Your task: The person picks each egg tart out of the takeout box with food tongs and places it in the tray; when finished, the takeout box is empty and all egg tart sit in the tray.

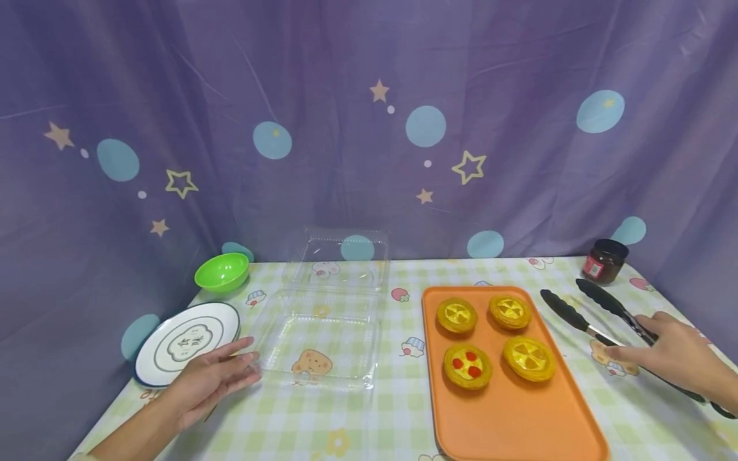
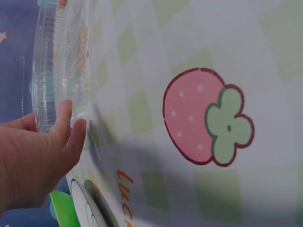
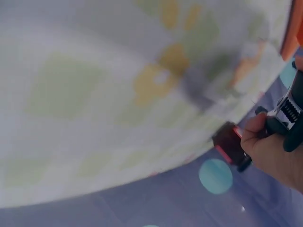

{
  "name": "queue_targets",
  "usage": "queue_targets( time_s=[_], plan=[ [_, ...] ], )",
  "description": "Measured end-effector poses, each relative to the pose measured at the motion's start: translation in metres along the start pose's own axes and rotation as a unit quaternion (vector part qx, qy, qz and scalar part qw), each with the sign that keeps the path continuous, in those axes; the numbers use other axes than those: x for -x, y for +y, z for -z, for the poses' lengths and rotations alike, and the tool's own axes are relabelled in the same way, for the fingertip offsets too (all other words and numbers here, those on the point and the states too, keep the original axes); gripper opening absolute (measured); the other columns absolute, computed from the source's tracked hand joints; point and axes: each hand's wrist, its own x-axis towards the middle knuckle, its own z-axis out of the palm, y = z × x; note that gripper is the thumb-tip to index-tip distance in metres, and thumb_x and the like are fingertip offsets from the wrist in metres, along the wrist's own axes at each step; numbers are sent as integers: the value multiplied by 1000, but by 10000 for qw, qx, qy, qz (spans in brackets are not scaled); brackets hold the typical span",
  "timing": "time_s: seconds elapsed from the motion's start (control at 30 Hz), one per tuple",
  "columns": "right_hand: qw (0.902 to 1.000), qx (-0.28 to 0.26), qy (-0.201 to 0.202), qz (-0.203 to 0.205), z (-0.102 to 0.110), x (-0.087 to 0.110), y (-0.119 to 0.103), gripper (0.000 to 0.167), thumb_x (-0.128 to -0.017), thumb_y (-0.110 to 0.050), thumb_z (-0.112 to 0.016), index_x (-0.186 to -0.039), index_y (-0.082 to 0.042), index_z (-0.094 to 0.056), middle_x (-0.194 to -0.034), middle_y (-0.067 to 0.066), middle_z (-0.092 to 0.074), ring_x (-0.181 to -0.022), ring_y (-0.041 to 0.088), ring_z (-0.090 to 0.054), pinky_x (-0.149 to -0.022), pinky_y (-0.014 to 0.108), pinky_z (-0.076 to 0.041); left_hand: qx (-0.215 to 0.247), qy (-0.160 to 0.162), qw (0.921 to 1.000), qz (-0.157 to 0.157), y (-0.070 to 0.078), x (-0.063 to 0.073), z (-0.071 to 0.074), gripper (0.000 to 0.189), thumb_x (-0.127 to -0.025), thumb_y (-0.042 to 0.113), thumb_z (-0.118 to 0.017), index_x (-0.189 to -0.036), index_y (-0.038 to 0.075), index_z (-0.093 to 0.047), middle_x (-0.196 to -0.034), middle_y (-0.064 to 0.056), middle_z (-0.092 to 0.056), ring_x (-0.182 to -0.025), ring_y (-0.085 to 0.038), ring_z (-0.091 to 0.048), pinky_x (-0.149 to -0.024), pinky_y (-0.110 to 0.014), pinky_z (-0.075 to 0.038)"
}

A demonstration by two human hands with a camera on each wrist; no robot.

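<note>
My left hand (image 1: 210,381) reaches to the left edge of a clear plastic clamshell box (image 1: 340,339), its fingers extended with the tips right at the rim. The box lies with its lid (image 1: 352,256) raised at the back. In my right hand (image 1: 674,352) I grip black-tipped tongs (image 1: 565,312), their arms spread apart, to the right of an orange tray (image 1: 507,422). On the tray sit several egg tarts; one tart (image 1: 467,367) has red dots, and another tart (image 1: 528,359) carries yellow wedges. The right wrist view shows the tongs' spring (image 3: 289,111) beside my fingers.
White plates (image 1: 152,349) with a dark rim are at the left, below a green bowl (image 1: 223,273). A dark jar (image 1: 604,261) with a black lid stands at the back right. A purple curtain (image 1: 346,173) hangs behind the checked tablecloth (image 1: 398,410).
</note>
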Motion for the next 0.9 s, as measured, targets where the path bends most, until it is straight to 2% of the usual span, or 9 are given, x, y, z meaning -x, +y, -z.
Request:
queue_targets(
  time_s=[0.1,0.2,0.33,0.5,0.57,0.73,0.9],
  plan=[
    [9999,-123,-16,-13,-9,1,3,98,-78,-52,-74,-121,30,-42,-111,48,-41,-86,54,-52,-68,63,-48,15,7,10000,10,0,1,0,69,-97,6,-56,-149,-9,-13,-148,-35,-23,-122,-36,-51,-100,-43,-50],
    [9998,-196,-15,56,-17,4,5,99,-78,-52,-74,-120,31,-41,-107,46,-43,-84,50,-53,-68,60,-49,8,-16,10000,9,-1,1,1,69,-97,6,-56,-149,-9,-13,-149,-35,-23,-122,-35,-51,-100,-43,-50],
    [9997,-174,-97,110,-26,7,6,99,-79,-53,-73,-120,31,-41,-104,45,-44,-88,53,-51,-70,62,-47,3,-21,10000,10,0,2,1,69,-97,6,-56,-149,-9,-13,-148,-36,-24,-120,-34,-52,-99,-43,-50],
    [9999,-105,-49,123,-32,10,3,88,-79,-52,-74,-111,26,-47,-90,35,-48,-76,38,-50,-62,49,-48,24,-8,10000,-6,0,2,1,70,-96,5,-56,-149,-10,-13,-147,-36,-27,-116,-31,-55,-99,-43,-50],
    [9999,-97,-59,107,-33,11,1,88,-80,-51,-73,-111,26,-45,-89,34,-47,-75,37,-49,-61,48,-48,44,-12,10000,-16,0,1,1,71,-96,5,-57,-149,-10,-13,-146,-35,-28,-115,-29,-56,-99,-43,-50],
    [9999,-75,-99,78,-34,12,-1,97,-82,-53,-70,-119,30,-37,-96,43,-43,-82,47,-49,-64,57,-48,43,-40,10000,-40,0,1,2,70,-96,5,-57,-149,-10,-13,-146,-35,-29,-116,-29,-56,-99,-43,-50],
    [9998,92,-150,49,-34,13,-1,96,-81,-56,-69,-119,27,-40,-94,39,-46,-80,43,-49,-58,52,-47,-33,-58,10000,-28,0,1,2,70,-97,7,-56,-149,-10,-13,-146,-34,-30,-116,-30,-55,-99,-43,-50]
  ],
)
